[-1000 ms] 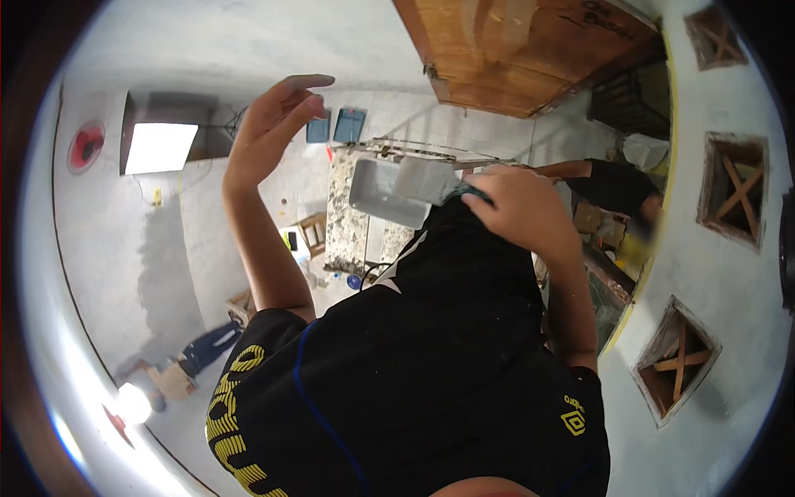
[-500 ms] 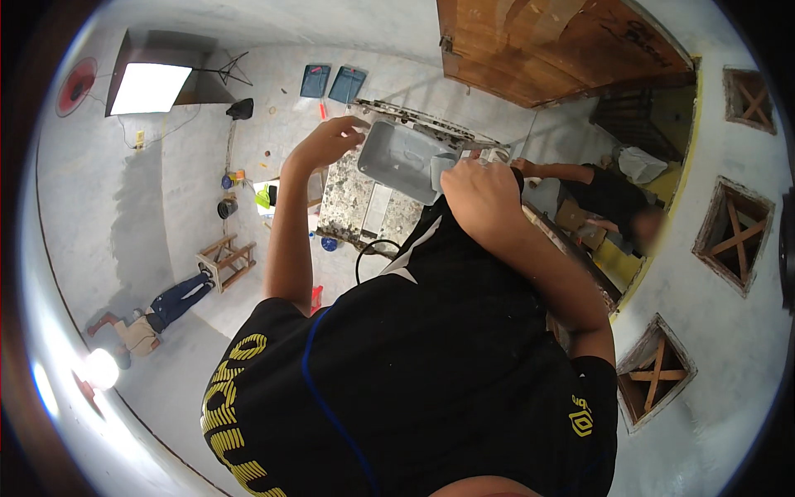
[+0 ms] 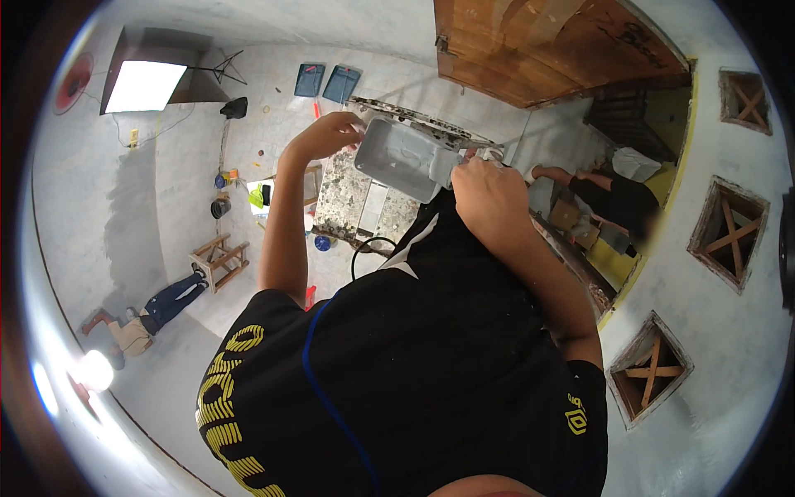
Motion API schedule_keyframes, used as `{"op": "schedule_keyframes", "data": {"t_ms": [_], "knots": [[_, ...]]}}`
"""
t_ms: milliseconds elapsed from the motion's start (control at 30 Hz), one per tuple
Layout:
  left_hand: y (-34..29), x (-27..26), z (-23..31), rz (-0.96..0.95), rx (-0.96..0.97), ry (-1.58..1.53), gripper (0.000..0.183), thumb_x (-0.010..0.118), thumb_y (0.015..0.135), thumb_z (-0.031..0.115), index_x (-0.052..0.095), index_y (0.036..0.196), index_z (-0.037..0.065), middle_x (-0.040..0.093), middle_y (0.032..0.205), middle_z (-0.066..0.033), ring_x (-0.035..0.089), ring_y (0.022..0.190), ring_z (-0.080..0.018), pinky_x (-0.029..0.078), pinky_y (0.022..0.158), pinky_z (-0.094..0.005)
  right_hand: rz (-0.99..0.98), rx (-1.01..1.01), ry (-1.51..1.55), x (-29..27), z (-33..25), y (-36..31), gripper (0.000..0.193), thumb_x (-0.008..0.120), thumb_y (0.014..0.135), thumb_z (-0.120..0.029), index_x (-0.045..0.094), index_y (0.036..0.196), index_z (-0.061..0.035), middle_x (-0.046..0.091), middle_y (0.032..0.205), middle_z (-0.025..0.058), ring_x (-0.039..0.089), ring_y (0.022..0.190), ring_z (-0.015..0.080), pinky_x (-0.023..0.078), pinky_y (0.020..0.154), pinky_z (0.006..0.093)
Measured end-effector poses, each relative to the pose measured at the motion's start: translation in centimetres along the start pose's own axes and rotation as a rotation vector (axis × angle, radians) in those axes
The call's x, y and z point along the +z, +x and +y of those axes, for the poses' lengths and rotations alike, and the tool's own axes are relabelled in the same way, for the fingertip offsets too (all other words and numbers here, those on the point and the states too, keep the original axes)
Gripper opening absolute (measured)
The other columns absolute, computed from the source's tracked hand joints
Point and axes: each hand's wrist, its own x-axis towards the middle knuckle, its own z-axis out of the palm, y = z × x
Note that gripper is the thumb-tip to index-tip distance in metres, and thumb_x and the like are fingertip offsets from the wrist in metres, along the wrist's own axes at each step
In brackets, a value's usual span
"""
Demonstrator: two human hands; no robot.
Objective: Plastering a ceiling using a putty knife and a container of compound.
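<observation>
A grey rectangular tray (image 3: pixel 397 176) lies over a paint-spattered table, its inside smeared with grey. My left hand (image 3: pixel 327 135) is at the tray's left rim, fingers bent and seemingly gripping its edge. At the opposite end, my right hand (image 3: pixel 491 192) is closed in a fist. A grey roller-shaped tool (image 3: pixel 444 166) sticks out of it over the tray's right end; the part inside the fist is hidden. The stained table (image 3: pixel 338 199) shows below the tray and beside my left forearm.
Two blue paint trays (image 3: pixel 340 84) lie on the floor beyond the table. A wooden stool (image 3: pixel 220 261) stands left, near a person (image 3: pixel 135 335) at the wall. Another person (image 3: pixel 617 195) bends by the doorway at right, under a wooden door (image 3: pixel 563 50). A lit panel (image 3: pixel 146 86) glows far left.
The roller-shaped tool and my right fist have shifted slightly right at the tray's end. My left hand stays by the rim. The person by the doorway has changed posture.
</observation>
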Motion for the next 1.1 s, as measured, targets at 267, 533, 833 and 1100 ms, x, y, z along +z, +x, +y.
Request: {"op": "schedule_keyframes", "data": {"t_ms": [267,533,833,1100], "knots": [[0.6,-0.4,-0.6,0.012,0.035,-0.046,0.022,0.064,0.096,0.02,0.065,0.111,0.005,0.071,0.093,-0.0051,0.07,0.089,-0.0145,0.053,0.072,-0.0279,0.086,0.0,0.023,1.7,0.9,0.7,0.012,0.063,0.08,-0.007,0.072,0.072,-0.0068,0.071,0.077,0.0116,0.073,0.074,0.0261,0.056,0.059,0.0379],[0.2,-0.2,-0.6,0.068,-0.038,-0.173,0.017,0.065,0.096,0.017,0.064,0.104,0.002,0.069,0.09,-0.0059,0.069,0.078,-0.0138,0.058,0.067,-0.0272,0.02,0.01,0.111,1.7,0.2,1.5,0.012,0.061,0.08,-0.006,0.072,0.08,-0.0042,0.071,0.084,0.0131,0.072,0.082,0.0297,0.058,0.065,0.0414],[0.8,0.2,-0.7,0.166,0.051,-0.238,0.018,0.066,0.095,0.017,0.066,0.104,0.001,0.068,0.091,-0.0067,0.067,0.075,-0.0132,0.059,0.065,-0.0277,-0.014,-0.012,0.111,0.5,1.5,1.7,0.015,0.056,0.083,-0.007,0.071,0.079,-0.0039,0.071,0.085,0.0128,0.071,0.084,0.0303,0.057,0.065,0.0432],[1.3,-0.1,-1.6,0.177,0.147,-0.105,0.016,0.066,0.094,0.017,0.066,0.103,0.004,0.067,0.084,-0.0041,0.065,0.072,-0.011,0.052,0.06,-0.0259,0.155,-0.082,0.083,-0.2,3.6,1.1,0.013,0.056,0.08,-0.007,0.068,0.075,-0.0049,0.069,0.08,0.0123,0.07,0.078,0.0307,0.054,0.062,0.0433]]}}
